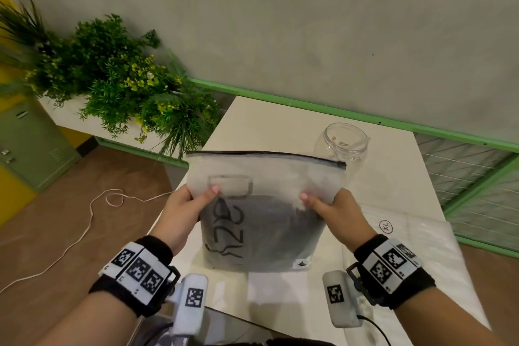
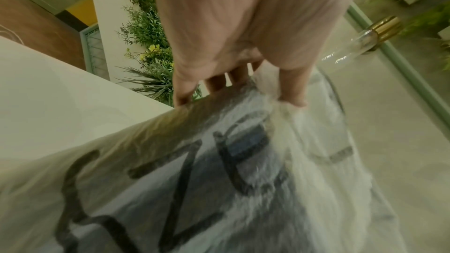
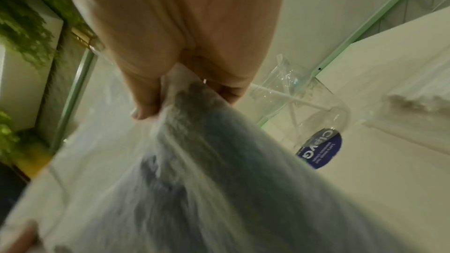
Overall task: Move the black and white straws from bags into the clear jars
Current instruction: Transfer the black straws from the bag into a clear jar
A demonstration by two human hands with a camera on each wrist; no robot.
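now both hands – left hand (image 1: 184, 209), right hand (image 1: 335, 212) – grip frosted bag (image 1: 264, 205).

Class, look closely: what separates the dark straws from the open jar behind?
The frosted bag encloses them, its black zip strip apparently shut. The left hand and right hand pinch it before the jar.

The bag (image 1: 264, 205) is frosted, translucent plastic, matt and finely creased, with a black zip strip (image 1: 266, 155) along its top; the jar (image 1: 341, 142) is clear, glossy plastic; the bench (image 1: 393, 177) is smooth, matt and off-white; the floor (image 1: 56, 219) looks like brown wood; black cloth wristbands (image 1: 157, 247) carry printed markers.
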